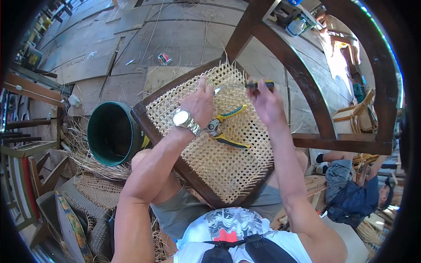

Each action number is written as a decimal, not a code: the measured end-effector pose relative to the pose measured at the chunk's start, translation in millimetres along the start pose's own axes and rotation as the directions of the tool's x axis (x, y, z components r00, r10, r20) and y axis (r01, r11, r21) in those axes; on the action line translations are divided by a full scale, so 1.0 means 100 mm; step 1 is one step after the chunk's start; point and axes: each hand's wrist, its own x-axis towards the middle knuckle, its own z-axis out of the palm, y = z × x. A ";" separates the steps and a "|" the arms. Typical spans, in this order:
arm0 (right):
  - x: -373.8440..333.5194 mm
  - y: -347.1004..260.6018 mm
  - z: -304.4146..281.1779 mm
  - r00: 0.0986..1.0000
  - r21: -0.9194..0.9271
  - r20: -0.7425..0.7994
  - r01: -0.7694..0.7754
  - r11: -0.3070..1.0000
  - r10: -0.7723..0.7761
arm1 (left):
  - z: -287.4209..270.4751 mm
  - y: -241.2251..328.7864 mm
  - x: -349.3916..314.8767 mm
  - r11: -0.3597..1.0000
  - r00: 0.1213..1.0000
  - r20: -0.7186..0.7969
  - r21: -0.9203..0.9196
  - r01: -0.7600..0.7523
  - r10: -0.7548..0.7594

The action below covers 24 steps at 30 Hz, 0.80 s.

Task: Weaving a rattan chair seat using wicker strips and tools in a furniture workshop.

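A dark wooden chair frame [188,179] lies across my lap, its seat panel of woven cane [210,160] facing up, with loose strand ends along the edges. My left hand [199,103] rests on the weave, index finger stretched forward and the others curled. A small bright tip [217,90] shows beside its thumb; what it belongs to is unclear. My right hand [267,103] grips a screwdriver-like tool [262,84] by its black and yellow handle, above the far right part of the panel. Pruning shears [226,142] with yellow and black handles lie spread on the cane between my forearms.
A dark green bucket [109,131] stands left of the chair, with loose cane strips [81,151] around it. The curved chair back [302,74] extends to the right. Another person [355,195] sits at the right. A small colourful packet [164,59] lies on the board floor [175,33].
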 end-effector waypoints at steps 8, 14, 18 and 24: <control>0.87 0.57 -0.11 0.991 0.005 -0.117 0.071 0.997 -0.070 | 0.08 0.03 -0.02 0.990 0.999 -0.019 0.137 -0.033 0.036; 0.86 0.65 0.01 0.997 -0.144 -0.036 0.059 0.988 -0.065 | 0.08 0.03 -0.02 0.987 1.000 -0.008 0.157 -0.021 0.022; 0.86 0.64 0.02 0.994 -0.213 -0.023 0.096 0.972 -0.103 | 0.01 0.07 -0.01 0.992 1.000 0.027 0.126 -0.008 0.004; 0.69 0.67 0.23 0.954 -0.416 -0.049 0.249 0.874 -0.295 | 0.04 0.03 -0.02 0.996 1.000 0.018 0.093 0.012 -0.013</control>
